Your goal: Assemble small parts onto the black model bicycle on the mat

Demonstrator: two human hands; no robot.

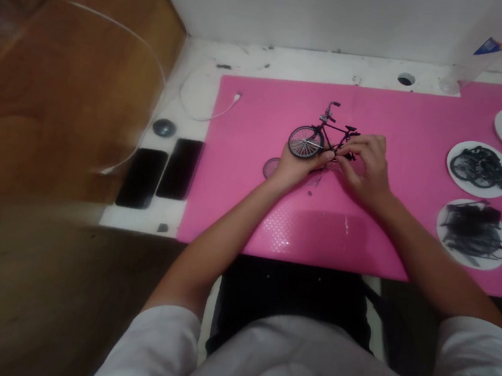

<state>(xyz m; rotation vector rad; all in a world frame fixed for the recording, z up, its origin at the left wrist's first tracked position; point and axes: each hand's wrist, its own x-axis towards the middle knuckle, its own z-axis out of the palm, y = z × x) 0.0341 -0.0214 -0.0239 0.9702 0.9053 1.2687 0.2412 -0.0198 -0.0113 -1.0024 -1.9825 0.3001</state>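
Close in, the person's two forearms reach out from white sleeves over a pink mat (242, 181) on the desk. The left hand (293, 167) cups under the front wheel of a small model bicycle (320, 137), fingers curled and pinched against the frame near the wheel. The right hand (367, 169) meets it at the rear of the model, fingertips drawn together on a small part by the back end; what exactly they grip is too small to tell. The bicycle stands upright in the middle of the mat, handlebar up and away from the person. A loose wheel (271, 167) lies flat on the mat just beside the left wrist. Judging from the grip, the work calls for steady support from the left hand while the right makes fine, light movements, since the frame looks thin. To the left, off the mat, two dark phones (160, 176) lie side by side. Farther right, white plates (480, 169) hold heaps of black parts.
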